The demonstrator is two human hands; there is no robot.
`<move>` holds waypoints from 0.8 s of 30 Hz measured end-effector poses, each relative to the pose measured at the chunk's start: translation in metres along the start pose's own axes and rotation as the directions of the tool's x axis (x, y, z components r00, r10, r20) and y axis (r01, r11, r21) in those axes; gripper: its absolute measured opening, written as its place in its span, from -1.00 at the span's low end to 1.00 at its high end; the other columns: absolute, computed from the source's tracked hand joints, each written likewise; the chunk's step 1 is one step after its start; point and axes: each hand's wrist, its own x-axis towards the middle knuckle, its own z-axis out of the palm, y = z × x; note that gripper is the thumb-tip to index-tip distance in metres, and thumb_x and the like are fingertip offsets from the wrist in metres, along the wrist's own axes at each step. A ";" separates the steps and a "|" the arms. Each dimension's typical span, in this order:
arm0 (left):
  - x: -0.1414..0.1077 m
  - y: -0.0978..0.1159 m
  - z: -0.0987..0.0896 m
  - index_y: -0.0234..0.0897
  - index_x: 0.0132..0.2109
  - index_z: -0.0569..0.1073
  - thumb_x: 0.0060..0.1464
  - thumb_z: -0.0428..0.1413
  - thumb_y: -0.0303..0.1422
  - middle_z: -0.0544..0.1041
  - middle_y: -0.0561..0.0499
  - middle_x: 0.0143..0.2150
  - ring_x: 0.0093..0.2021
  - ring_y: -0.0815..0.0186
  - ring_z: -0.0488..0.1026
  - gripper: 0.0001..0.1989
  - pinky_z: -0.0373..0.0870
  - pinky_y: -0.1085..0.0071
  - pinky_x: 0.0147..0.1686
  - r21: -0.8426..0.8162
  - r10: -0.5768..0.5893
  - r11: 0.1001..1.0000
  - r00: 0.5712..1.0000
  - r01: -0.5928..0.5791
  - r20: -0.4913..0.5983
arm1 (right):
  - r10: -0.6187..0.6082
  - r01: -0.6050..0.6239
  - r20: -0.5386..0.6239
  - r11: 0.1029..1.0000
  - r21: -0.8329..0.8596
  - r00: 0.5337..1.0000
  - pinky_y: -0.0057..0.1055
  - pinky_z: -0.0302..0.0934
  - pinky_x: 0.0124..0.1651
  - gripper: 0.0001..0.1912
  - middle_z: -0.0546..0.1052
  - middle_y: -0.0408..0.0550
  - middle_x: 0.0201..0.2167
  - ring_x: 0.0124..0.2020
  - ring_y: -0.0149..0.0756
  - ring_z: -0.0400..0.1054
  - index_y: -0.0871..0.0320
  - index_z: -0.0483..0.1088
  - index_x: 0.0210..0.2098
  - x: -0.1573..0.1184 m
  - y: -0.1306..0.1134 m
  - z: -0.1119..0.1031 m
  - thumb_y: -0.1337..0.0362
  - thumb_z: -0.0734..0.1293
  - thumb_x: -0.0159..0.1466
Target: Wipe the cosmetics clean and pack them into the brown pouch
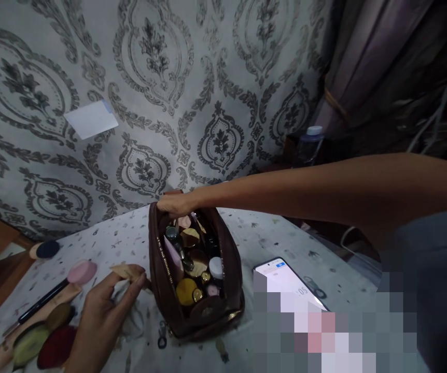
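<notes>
A brown zippered makeup bag (233, 243) stands unzipped on the table, packed with jars, caps and small bottles. My right hand (179, 203) is at its far end, fingers curled over the rim and partly hidden inside. To the left of the bag, my left hand (102, 311) pinches a small beige, flat piece (124, 270) between thumb and fingers; I cannot make out its kind. Inside the bag I see a yellow-lidded jar (186, 291), a white cap (216, 267) and a lilac tube (173, 259).
At the left lie a pink round item (82, 271), a black-handled brush (44, 300), a dark red round item (57, 346) and a dark-topped item (47, 249). A lit phone (285, 282) lies right of the bag. Behind my right arm stands a bottle (309, 145); patterned wall (215, 77) is behind.
</notes>
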 end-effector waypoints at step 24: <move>0.006 0.009 0.000 -0.20 -0.38 0.57 0.07 0.17 -0.09 0.68 -0.08 -0.24 -0.20 0.16 0.62 -0.72 0.58 0.37 -0.22 0.020 -0.017 1.000 0.999 0.018 -0.030 | 0.305 -0.324 0.143 0.706 0.630 0.942 -0.53 0.32 -0.18 -0.74 0.61 -0.21 -0.49 -0.35 -0.44 0.49 0.21 0.59 -0.36 -0.010 0.014 -0.013 0.63 0.46 0.00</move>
